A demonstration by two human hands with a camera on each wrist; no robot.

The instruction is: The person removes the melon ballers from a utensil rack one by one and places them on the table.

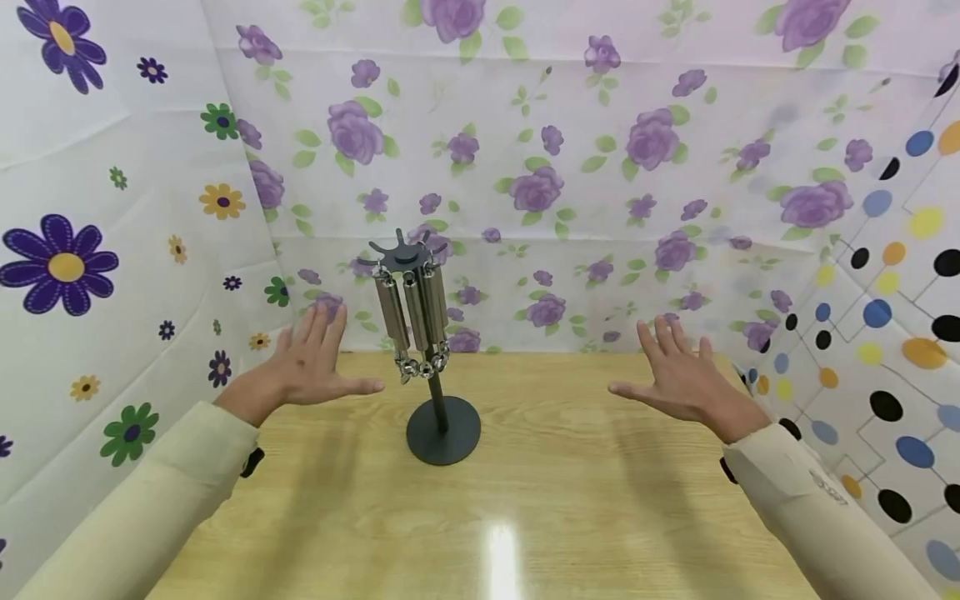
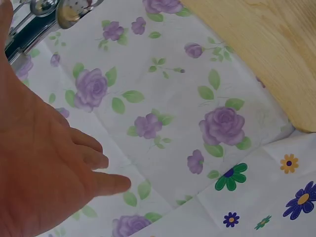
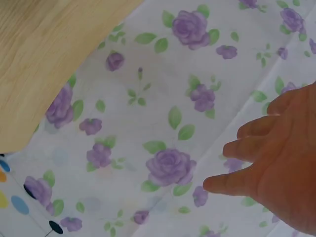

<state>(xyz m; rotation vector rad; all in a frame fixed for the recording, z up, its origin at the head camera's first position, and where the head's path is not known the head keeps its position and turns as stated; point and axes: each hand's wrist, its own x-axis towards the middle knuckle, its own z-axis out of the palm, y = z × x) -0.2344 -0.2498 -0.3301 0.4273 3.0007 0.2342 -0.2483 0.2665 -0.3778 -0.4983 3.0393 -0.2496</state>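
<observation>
A dark round-based stand (image 1: 444,446) rises from the wooden table, with several shiny metal utensils (image 1: 412,308) hanging by their ends from its hooked top. My left hand (image 1: 307,362) hovers just left of the stand, fingers straight and spread, thumb pointing towards it. Farther off on the other side, my right hand (image 1: 678,375) is held out the same way, well apart from the stand. Both hands hold nothing. In the left wrist view, a perforated metal utensil head (image 2: 69,12) shows past my fingers at the top left. Only floral cloth lies beyond my right fingers (image 3: 232,182).
The light wooden table (image 1: 555,467) meets a cloth with purple roses (image 1: 536,190) at the back. A daisy-patterned cloth (image 1: 150,208) closes the left side, and a dotted cloth (image 1: 877,350) closes the right.
</observation>
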